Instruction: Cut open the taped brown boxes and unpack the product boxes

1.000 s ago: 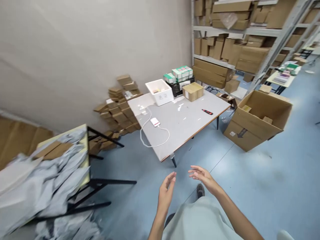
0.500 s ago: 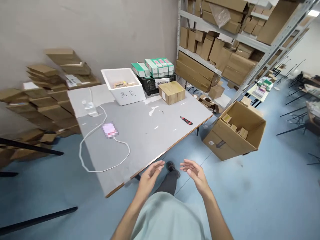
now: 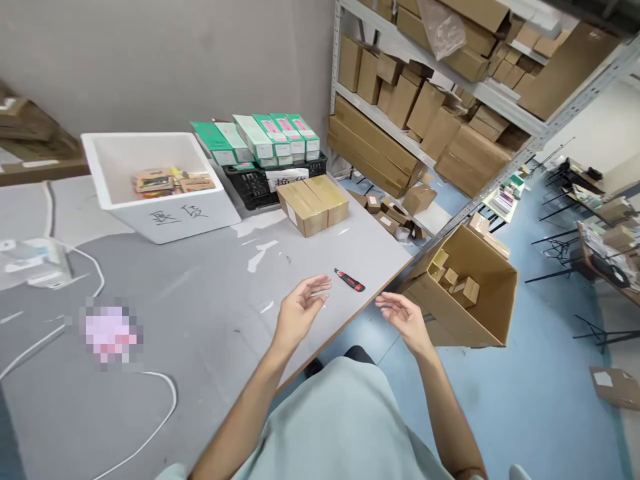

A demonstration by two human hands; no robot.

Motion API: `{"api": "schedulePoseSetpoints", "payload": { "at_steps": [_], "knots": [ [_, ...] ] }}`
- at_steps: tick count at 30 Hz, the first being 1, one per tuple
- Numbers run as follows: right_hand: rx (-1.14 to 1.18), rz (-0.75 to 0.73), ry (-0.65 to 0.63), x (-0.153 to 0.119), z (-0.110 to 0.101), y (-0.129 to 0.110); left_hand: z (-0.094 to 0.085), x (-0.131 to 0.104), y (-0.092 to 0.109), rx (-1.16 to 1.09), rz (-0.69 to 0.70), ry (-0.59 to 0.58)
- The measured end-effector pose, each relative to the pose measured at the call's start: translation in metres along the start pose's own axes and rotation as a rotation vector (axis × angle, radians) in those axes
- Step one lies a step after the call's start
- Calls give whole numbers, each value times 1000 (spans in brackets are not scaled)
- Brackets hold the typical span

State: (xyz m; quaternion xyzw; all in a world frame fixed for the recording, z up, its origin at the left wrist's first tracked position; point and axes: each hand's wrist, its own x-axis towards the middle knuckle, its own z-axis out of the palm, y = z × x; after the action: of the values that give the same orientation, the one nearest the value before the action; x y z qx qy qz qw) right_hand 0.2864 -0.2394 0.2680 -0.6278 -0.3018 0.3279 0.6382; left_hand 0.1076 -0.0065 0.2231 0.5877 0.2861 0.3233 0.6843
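My left hand (image 3: 303, 308) hovers over the front part of the grey table (image 3: 215, 293), fingers apart and holding nothing. Just beyond its fingertips lies a red and black box cutter (image 3: 349, 280). My right hand (image 3: 403, 318) is in the air off the table's front edge, also empty, with its fingers loosely extended. Farther back on the table sits a closed cardboard box (image 3: 314, 204), sealed with tape. Behind it stands a black crate (image 3: 251, 187) holding several green and white boxes (image 3: 280, 139). To their left is a white foam box (image 3: 195, 223) with small packages inside.
A large open carton (image 3: 493, 300) with small boxes in it stands on the floor at the right. Metal shelving (image 3: 395, 123) full of cartons rises behind the table. At the left lie a white cable (image 3: 167, 407), a power strip (image 3: 43, 263) and a blurred-out item (image 3: 110, 333).
My view has moved closer to the table. Both hands have come forward, the left from the table's edge to above its surface near the box cutter. They remain empty.
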Motion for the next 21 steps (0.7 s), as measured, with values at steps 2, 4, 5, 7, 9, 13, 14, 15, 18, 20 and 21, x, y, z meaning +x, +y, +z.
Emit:
{"api": "schedulePoseSetpoints", "payload": {
  "at_steps": [2,4,5,7,9,13,14,15,18,20,21],
  "knots": [
    [9,3,-11,45,-9,12,1,16,-1,-10,-12,42],
    [16,-2,-37,93,-15,27,-1,24,-6,-14,-52,116],
    [12,-8,-54,118,-17,35,-1,27,-9,-17,-72,167],
    [-17,-24,-95,173,-19,48,1,32,-12,-25,-103,283],
    [-97,-58,-141,231,-16,56,10,39,-12,-31,-119,386],
    [-432,-234,-248,357,3,59,40,61,-6,-13,-156,489],
    [-527,-275,-274,388,12,60,48,66,-6,-1,-168,504],
    [-619,-295,-299,418,22,61,55,70,-6,12,-182,520],
    [-878,-241,-340,494,57,76,72,73,-14,46,-232,594],
    [-997,-166,-357,531,77,95,83,68,-25,47,-273,643],
    [-1036,-117,-373,545,84,105,87,65,-33,41,-294,665]
  ]
}}
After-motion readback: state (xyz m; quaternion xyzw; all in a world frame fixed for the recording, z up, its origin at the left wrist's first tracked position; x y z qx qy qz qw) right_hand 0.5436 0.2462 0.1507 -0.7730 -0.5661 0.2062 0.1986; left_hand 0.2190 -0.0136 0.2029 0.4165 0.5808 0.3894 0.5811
